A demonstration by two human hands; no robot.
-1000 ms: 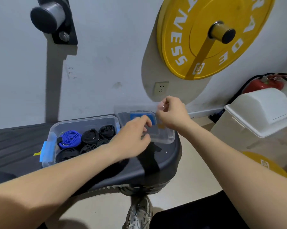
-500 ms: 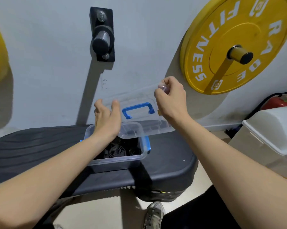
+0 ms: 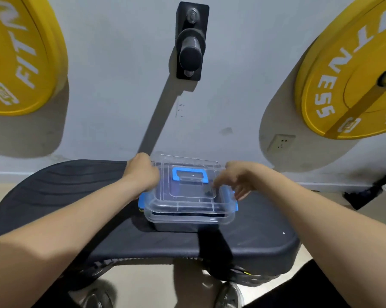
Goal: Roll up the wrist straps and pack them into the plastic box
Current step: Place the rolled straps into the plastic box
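Closest in, two shoes stand on the pale floor under the front edge of a black bench pad, over which a dark strap hangs. Both bare forearms reach forward across the pad to the clear plastic box, which sits near the pad's middle with its lid laid on top, blue handle lying flat. Dark contents show through the wall (too dim to make out as separate straps). The left hand is at the lid's far left edge, knuckles toward the camera, its fingers curled out of sight, so whether they clamp the rim cannot be told. The right hand is over the lid's right side, fingers spread and loosely bent, tips by the rim above a blue latch. Behind, on the grey wall, are a black peg, two yellow weight plates and a socket.
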